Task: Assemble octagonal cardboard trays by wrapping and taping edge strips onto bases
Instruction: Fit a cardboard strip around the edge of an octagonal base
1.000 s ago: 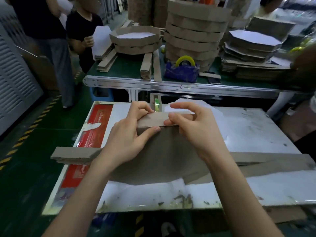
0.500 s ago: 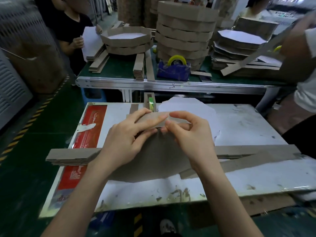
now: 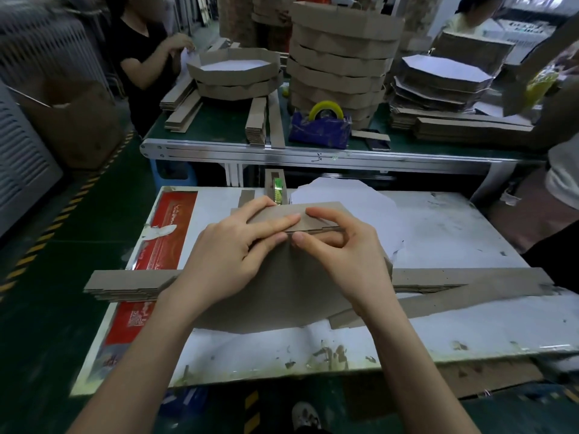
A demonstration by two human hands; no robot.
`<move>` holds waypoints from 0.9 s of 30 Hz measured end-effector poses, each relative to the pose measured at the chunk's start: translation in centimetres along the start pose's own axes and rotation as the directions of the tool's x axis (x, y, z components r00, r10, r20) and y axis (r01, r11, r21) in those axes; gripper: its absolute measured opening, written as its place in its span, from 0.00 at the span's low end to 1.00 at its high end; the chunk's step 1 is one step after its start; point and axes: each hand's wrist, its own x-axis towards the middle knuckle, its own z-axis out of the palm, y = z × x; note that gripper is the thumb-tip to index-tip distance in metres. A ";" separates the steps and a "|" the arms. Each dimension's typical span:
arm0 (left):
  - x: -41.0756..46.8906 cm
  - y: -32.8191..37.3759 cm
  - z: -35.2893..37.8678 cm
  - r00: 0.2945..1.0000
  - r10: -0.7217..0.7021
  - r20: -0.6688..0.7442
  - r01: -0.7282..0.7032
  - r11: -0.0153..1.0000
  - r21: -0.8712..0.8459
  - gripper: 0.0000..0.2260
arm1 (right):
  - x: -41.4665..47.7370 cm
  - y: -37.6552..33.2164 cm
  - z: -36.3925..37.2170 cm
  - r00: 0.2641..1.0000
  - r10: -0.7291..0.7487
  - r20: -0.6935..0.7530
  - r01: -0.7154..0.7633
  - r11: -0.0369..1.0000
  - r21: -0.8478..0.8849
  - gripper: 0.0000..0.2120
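Note:
A brown octagonal cardboard base [image 3: 282,296] is tilted up from the white worktable [image 3: 454,233], its far edge raised. A brown edge strip [image 3: 316,219] lies along that far edge. My left hand [image 3: 232,255] presses straight fingers flat on the strip's left part. My right hand [image 3: 341,249] pinches the strip against the base's edge between thumb and forefinger. The strip's long tail [image 3: 463,297] runs off to the right across the table. A stack of flat strips [image 3: 125,285] lies across the table under the base.
A green tape roll [image 3: 278,189] sits at the table's far edge beside a white octagonal sheet [image 3: 354,195]. Beyond, a green bench holds a blue tape dispenser [image 3: 319,128], stacked finished trays [image 3: 338,54] and strip piles. People stand far left and right.
My left fingers straightened and slid right along the strip, meeting my right fingertips. The strip now lies flatter on the base's far edge. The camera tipped downward.

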 end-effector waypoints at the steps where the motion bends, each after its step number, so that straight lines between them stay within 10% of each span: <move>1: 0.0 0.0 0.0 1.000 0.002 -0.002 -0.002 1.000 0.002 0.17 | 0.1 -0.1 0.0 1.000 -0.010 0.000 0.010 1.000 -0.026 0.19; 27: 0.9 -0.1 -0.8 0.996 -0.066 0.060 0.070 0.996 -0.063 0.13 | 0.7 1.6 0.3 0.980 -0.198 -0.025 0.170 0.892 -0.419 0.19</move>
